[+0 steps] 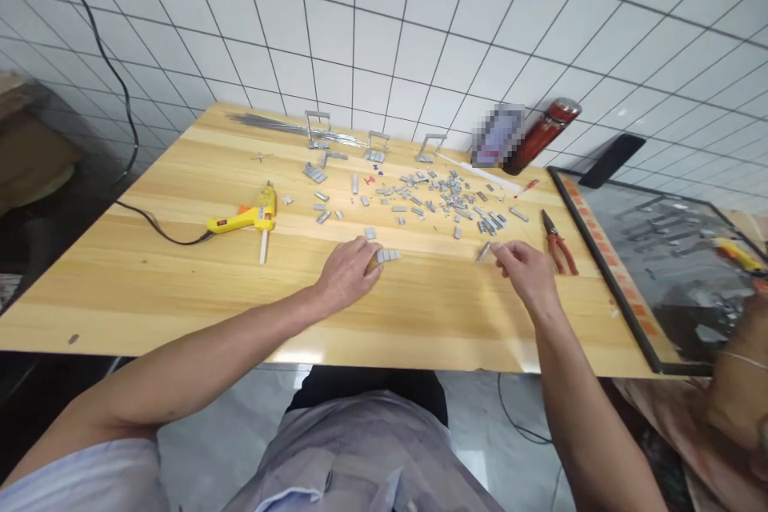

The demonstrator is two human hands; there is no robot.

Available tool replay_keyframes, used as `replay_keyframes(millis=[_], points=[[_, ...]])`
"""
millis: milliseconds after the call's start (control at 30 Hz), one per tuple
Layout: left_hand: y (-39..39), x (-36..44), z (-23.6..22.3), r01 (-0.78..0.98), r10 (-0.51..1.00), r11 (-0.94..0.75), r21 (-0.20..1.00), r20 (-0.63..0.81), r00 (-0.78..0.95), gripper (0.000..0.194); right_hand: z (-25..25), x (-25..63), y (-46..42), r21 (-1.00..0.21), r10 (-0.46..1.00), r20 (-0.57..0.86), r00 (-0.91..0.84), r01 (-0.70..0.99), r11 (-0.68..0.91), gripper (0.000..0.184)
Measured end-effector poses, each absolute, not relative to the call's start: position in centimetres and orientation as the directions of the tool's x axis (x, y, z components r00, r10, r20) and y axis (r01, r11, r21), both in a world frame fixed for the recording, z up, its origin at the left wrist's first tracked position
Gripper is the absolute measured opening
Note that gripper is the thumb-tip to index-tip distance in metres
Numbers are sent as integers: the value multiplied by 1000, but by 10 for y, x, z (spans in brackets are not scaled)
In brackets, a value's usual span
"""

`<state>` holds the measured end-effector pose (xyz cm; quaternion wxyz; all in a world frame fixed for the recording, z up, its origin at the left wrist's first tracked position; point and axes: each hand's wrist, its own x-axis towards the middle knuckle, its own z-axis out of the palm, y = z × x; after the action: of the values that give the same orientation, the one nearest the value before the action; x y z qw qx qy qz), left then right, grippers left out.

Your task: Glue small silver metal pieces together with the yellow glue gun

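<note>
My left hand (346,276) is closed at the left end of a short row of grey blocks (390,254) lying on the wooden table (432,320). One more small grey block (370,233) sits just beyond those fingers. Over to the right, my right hand (525,268) pinches a small grey strip (483,252), which is tilted near the tabletop. Beyond both hands spreads a loose scatter of grey pieces (453,192). Small frames made of the same grey material, among them an upright one (318,130), stand along the back.
A yellow glue gun (246,218) lies at left, its cord running off the table. Pliers (558,244) with red handles rest at right, beside a dark-edged board (606,272). A red flask (540,136) leans near the tiled wall. Another person's arm (741,360) reaches in at far right.
</note>
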<state>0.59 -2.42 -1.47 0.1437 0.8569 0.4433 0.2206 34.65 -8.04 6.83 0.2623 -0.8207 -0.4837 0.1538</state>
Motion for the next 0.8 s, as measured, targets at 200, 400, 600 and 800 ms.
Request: replay_keyframes(millis=[200,400,600,800], points=[[-24,7,-16,689,825,-561,460,245,508,16,50,347,-81,-364,806,-32,591,744,-560,38],[-27,6,-15,699,840,-540,469,251,480,29,45,341,-69,-231,769,-45,638,742,-629,39],[-26,8,-15,702,841,-539,466,249,480,25,38,339,-70,-225,758,-66,649,730,-645,39],[-25,7,-12,720,840,-538,439,207,501,23,31,341,-68,-296,761,-53,647,717,-631,35]])
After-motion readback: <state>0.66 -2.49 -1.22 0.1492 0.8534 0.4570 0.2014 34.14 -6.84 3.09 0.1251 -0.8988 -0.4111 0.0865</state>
